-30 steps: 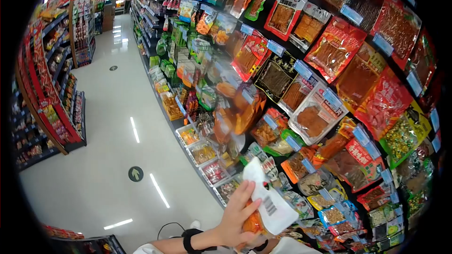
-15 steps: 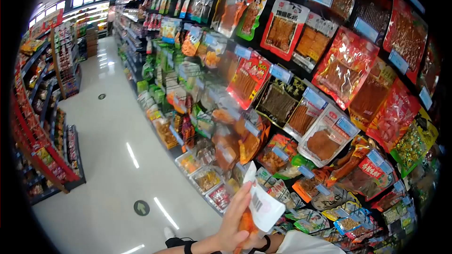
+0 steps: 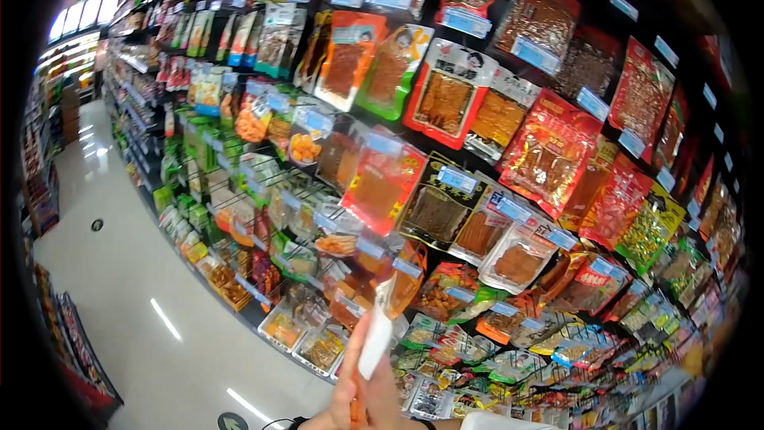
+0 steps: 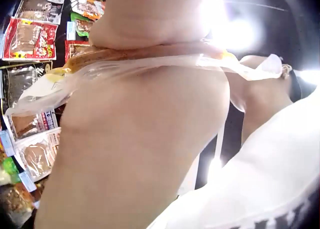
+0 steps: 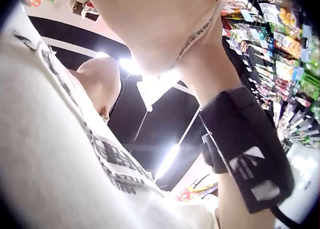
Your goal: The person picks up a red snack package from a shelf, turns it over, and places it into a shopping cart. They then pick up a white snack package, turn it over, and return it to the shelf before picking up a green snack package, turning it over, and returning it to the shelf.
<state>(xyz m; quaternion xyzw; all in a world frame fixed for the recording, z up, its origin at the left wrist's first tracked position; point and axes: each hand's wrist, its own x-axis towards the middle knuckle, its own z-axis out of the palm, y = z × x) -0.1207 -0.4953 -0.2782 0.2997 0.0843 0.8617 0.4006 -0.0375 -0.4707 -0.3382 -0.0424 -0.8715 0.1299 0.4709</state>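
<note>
In the head view a snack packet (image 3: 376,342) with a white back and orange lower part is seen nearly edge-on, upright between both hands. My left hand (image 3: 347,386) holds its left side, fingers lying long against it. My right hand (image 3: 383,398), blurred, holds the other side low down. The left wrist view has the clear, crinkled rim of the packet (image 4: 145,62) sandwiched between the two hands. From the right wrist, only a thin printed edge of the packet (image 5: 197,36) shows; most fingertips are hidden there.
A tall rack of hanging snack packets with blue price tags fills the middle and right; a red packet (image 3: 383,183) hangs above the hands. Clear bins (image 3: 282,328) stand low beside them. To the left runs a pale aisle floor (image 3: 131,271), with another shelf (image 3: 76,342) at its edge.
The view has turned right, toward the rack. The packet has gone from showing its white barcoded back to edge-on, and the right hand now shows more beside it.
</note>
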